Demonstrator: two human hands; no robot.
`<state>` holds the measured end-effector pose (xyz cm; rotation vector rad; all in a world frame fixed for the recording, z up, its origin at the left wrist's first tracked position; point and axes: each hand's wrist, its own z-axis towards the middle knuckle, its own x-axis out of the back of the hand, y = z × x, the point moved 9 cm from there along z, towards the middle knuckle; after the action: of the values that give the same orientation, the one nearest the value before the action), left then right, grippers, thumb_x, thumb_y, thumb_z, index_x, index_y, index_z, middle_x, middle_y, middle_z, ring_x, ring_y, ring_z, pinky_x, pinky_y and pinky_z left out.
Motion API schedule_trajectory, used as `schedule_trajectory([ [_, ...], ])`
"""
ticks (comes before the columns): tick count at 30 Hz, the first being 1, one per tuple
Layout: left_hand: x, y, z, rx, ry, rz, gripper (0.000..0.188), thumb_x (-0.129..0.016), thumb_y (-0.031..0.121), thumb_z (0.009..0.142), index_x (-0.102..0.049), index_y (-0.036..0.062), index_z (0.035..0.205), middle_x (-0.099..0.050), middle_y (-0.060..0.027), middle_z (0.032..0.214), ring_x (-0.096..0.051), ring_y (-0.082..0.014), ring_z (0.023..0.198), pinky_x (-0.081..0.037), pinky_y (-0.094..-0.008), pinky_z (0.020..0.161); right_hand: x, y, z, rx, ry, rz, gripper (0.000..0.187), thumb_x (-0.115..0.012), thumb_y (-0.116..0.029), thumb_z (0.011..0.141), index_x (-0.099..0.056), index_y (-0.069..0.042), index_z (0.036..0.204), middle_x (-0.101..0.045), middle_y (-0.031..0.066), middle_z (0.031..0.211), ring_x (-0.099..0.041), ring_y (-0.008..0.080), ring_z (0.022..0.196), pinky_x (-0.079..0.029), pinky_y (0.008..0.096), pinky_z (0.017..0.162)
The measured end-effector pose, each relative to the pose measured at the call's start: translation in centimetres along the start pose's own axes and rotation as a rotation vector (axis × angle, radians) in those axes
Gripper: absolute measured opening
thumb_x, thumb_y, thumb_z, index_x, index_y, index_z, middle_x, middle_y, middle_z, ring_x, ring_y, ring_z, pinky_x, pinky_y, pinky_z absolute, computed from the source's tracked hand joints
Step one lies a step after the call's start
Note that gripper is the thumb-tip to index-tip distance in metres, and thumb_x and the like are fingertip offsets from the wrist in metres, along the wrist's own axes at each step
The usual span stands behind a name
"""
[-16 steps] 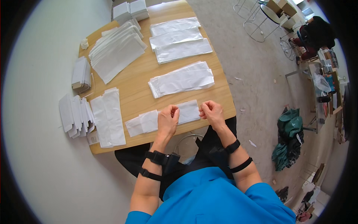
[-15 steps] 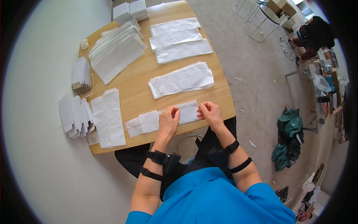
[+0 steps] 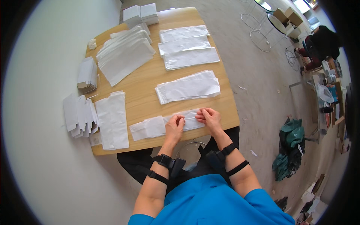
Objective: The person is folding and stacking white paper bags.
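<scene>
A long strip of thin white sheets (image 3: 153, 126), lying flat and overlapping, runs along the near edge of the wooden table (image 3: 142, 86). Above its middle, my left hand (image 3: 174, 129) is closed, thumb and fingers brought together. My right hand (image 3: 210, 120) bends over the strip's right end, its curled fingertips at the sheet and pointing left. Whether either hand pinches a layer of the sheet is hidden by the fingers. Just beyond them lies a stack of folded white sheets (image 3: 189, 88).
Further stacks of white sheets lie at the far right (image 3: 191, 58), far left (image 3: 125, 62) and near left (image 3: 112, 120). White folded cartons (image 3: 79, 114) stand along the wall side. Dark green bags (image 3: 290, 146) lie on the floor; a person (image 3: 320, 47) sits at the far right.
My right hand has shifted a little left along the strip, closer to my left hand. My left hand stays near the same spot. The whole view has shifted slightly.
</scene>
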<state>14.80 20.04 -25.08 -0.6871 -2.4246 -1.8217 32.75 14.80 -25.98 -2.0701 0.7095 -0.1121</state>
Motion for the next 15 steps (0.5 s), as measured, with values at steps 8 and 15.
schedule_trajectory([
  [8,1.9,-0.4,-0.6,0.015,0.055,-0.186,0.018,-0.061,0.015,0.091,-0.064,0.0007,0.1,-0.068,-0.007,0.087,-0.064,-0.0126,0.074,-0.052,-0.0267,0.067,-1.4,-1.4,-1.4,0.111,0.01,-0.052,0.027,-0.058,-0.017,0.095,-0.059,0.005,0.111,-0.067,0.0116,0.097,-0.067,0.0156,0.08,-0.055,0.0243,0.067],
  [15,15.0,0.9,-5.8,-0.04,0.542,0.035,0.024,-0.061,0.012,0.091,-0.059,0.0004,0.112,-0.064,-0.0035,0.08,-0.057,-0.0081,0.063,-0.046,-0.0242,0.056,-0.3,-2.2,-2.6,0.167,-0.024,-0.108,0.022,-0.057,-0.013,0.095,-0.06,0.004,0.109,-0.067,0.009,0.096,-0.064,0.0116,0.077,-0.052,0.0225,0.067],
])
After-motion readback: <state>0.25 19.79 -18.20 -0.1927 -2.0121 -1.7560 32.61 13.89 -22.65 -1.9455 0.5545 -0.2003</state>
